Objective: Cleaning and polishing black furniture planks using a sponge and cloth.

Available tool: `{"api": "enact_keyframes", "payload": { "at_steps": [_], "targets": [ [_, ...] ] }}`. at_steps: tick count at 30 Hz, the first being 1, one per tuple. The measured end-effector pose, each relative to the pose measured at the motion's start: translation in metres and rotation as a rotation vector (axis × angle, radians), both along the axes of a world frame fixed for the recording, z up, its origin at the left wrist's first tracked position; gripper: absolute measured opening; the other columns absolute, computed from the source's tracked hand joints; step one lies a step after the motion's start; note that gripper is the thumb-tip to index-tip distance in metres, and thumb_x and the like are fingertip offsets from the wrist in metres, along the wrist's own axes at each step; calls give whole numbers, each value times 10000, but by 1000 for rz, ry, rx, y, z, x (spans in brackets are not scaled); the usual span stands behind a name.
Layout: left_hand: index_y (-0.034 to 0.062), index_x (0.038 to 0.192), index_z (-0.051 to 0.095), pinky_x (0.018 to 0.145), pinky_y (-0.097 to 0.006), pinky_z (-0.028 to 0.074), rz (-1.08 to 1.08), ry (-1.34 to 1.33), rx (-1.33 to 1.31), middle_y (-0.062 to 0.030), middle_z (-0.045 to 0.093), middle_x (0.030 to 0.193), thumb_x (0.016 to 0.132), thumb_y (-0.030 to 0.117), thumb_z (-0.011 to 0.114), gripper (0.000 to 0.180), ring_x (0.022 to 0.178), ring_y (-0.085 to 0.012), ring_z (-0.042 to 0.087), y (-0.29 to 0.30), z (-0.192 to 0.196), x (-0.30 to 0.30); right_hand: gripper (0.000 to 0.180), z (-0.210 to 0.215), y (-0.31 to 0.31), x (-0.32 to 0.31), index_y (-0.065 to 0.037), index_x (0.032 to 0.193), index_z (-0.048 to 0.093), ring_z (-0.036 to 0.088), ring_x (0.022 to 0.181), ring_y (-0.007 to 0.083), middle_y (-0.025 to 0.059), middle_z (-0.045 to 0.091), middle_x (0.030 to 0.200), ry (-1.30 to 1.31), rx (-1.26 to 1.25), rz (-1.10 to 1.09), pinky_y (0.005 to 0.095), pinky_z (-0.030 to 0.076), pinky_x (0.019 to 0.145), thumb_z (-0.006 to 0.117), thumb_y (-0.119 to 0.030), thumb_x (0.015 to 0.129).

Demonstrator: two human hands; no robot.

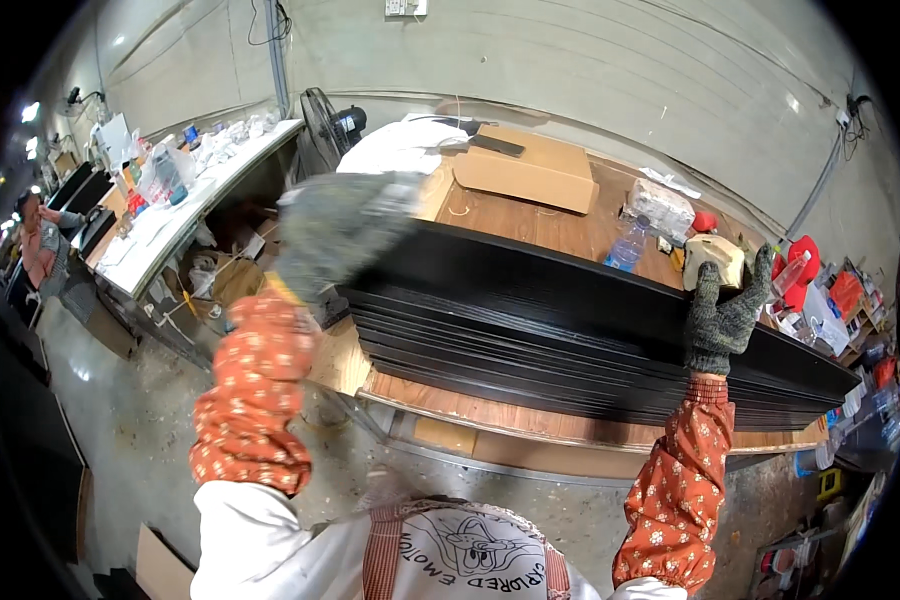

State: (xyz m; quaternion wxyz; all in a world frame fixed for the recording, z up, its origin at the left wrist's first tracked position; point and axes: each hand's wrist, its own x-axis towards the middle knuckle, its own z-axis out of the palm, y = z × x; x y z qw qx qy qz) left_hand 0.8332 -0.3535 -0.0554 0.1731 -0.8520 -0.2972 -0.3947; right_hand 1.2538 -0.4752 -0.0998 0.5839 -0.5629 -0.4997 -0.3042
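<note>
Flanking black panel stack (570, 330), gloved hands, left (345, 235), right (725, 310)

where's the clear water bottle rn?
Head view, right of centre: the water bottle stands on the wooden table just behind the stack of black panels, below a clear plastic package and left of the gloved right hand.

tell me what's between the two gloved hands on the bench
In the head view, the stack of long black panels spans the stretch between them: the left hand, blurred, is at its left end, and the right hand rests on its top edge further right.
</note>
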Motion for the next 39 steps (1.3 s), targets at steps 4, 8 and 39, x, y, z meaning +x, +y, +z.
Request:
{"api": "enact_keyframes", "payload": {
  "at_steps": [4,8,39],
  "targets": [
    [115,1172,626,858,-352,504,10,-111,-102,-89,666,1030,904,313,574,338,957,-230,638,28,-9,-96,763,5,-1,-9,3,1444,274,411,1293,302,197,382,1416,20,-12,23,384,341,1078,700,-174,836],
    [33,1096,642,870,-357,476,250,-371,-367,-123,641,1064,908,205,546,272,1027,-265,592,79,-9,-165,821,8,-1,-6,-37,1423,342,602,1078,303,206,587,1194,31,37,-52,393,485,910,730,-376,784],
    [69,959,642,896,-416,453,-100,125,-32,-136,626,1073,689,169,750,308,1018,-322,578,-69,-15,143,605,25,-89,48,-93,1299,508,667,823,290,163,639,1072,-411,-257,-12,395,524,678,655,-361,777]
  ]
}}
